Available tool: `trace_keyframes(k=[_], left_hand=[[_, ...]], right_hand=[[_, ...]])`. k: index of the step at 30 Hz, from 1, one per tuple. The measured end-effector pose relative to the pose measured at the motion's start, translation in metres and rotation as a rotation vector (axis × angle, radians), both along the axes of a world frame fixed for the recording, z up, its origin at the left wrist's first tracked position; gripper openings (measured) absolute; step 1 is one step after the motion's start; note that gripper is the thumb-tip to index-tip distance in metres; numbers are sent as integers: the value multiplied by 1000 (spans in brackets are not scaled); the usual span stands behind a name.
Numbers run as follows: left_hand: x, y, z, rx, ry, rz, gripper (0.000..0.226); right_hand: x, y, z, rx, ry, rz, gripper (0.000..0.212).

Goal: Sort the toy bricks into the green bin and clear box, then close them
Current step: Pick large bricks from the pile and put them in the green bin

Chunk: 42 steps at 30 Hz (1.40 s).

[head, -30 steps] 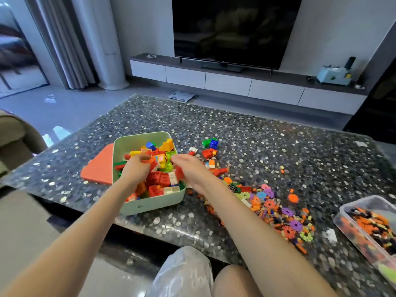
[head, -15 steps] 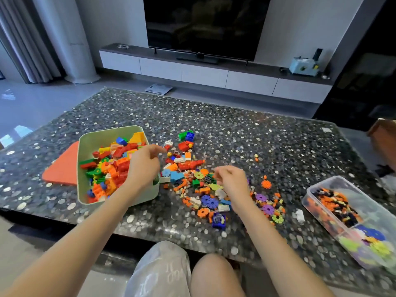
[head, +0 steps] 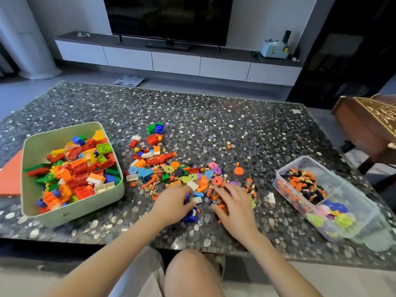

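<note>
You are sitting at a dark, pebble-speckled stone table (head: 214, 125), with both bare hands at the near edge of a scattered pile of multicoloured plastic toy bricks and flower discs (head: 167, 168). Your left hand (head: 171, 203) is curling its fingers around a blue studded brick (head: 190, 215). Your right hand (head: 234, 207) is resting with fingers spread flat on small orange pieces, gripping nothing. The pale green rectangular plastic bin (head: 72, 209), lidless and heaped with bricks, is sitting at far left. The clear compartmented plastic box (head: 353, 194), also uncovered, is sitting at far right.

One green bin (head: 75, 212), one clear box (head: 347, 189), two hands (head: 171, 202) (head: 234, 203)
</note>
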<state>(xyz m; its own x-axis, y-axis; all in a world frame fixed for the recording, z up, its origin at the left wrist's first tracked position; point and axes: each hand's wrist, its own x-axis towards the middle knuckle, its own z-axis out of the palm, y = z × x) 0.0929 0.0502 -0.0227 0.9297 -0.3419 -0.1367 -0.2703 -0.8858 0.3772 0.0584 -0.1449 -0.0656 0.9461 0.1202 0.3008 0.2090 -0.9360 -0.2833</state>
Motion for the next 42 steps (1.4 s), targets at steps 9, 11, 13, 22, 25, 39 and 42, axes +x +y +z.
trace_keyframes(k=[9, 11, 13, 22, 25, 39, 42], left_hand=[[19, -20, 4, 63, 77, 60, 28], [23, -22, 4, 100, 82, 47, 26], [23, -21, 5, 111, 62, 47, 27], [26, 20, 22, -709, 301, 481, 16], [26, 27, 31, -1100, 540, 562, 14], [-8, 14, 10, 57, 70, -75, 40], [-7, 11, 5, 100, -43, -121, 43]], right_hand=[[47, 36, 8, -121, -32, 229, 29], [53, 35, 11, -126, -30, 234, 24], [55, 32, 13, -115, -36, 217, 16], [48, 22, 37, 535, 212, -55, 5], [56, 31, 55, 1110, 444, -168, 7], [73, 54, 46, -18, 427, 57, 29], [72, 54, 45, -52, 366, 69, 31]])
